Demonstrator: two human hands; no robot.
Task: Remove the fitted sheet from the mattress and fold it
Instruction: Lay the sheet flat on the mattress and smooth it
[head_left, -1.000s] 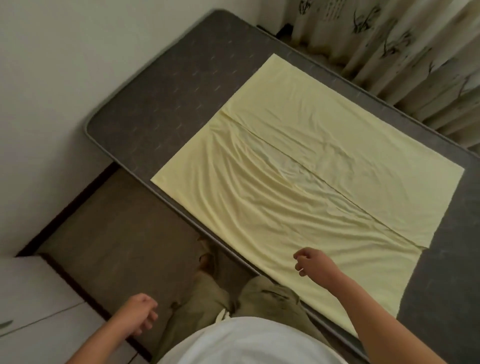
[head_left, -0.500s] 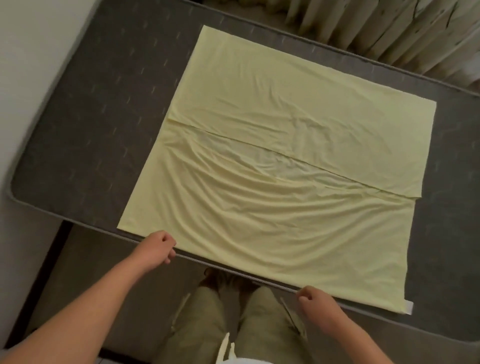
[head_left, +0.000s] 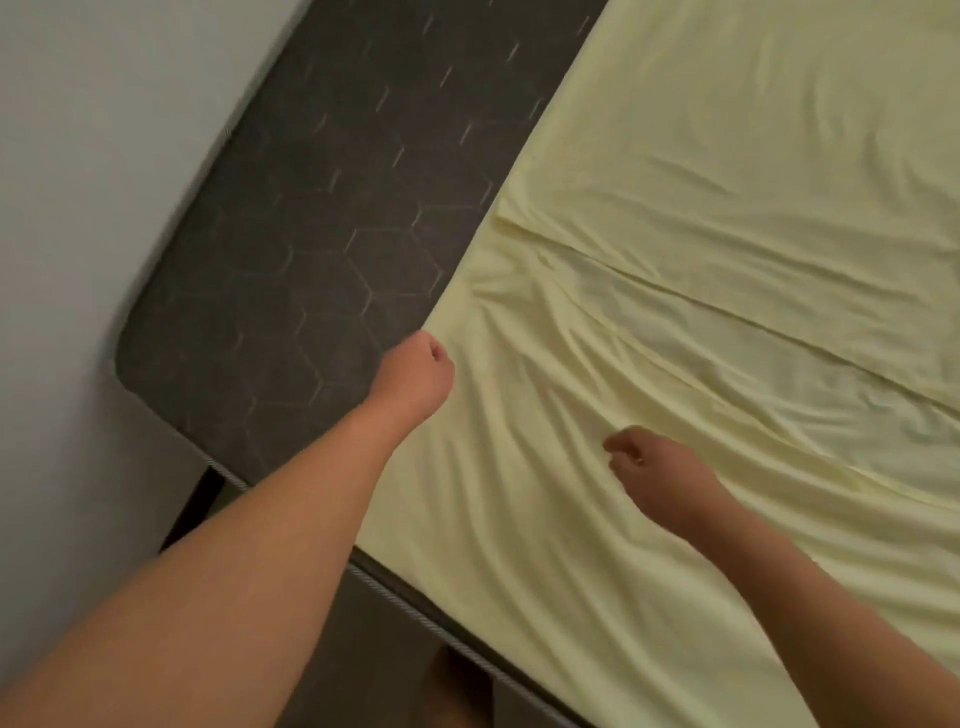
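Yellow sheet (head_left: 701, 322) lies folded and rumpled on the grey mattress (head_left: 322, 249). Left hand (head_left: 415, 376) is curled at the sheet's left edge; whether it grips cloth is unclear. Right hand (head_left: 654, 478), fingers curled, hangs over the sheet's near part, seemingly holding nothing.

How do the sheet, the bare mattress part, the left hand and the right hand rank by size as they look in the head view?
1. sheet
2. bare mattress part
3. left hand and right hand: these look alike, so I do not rank them.
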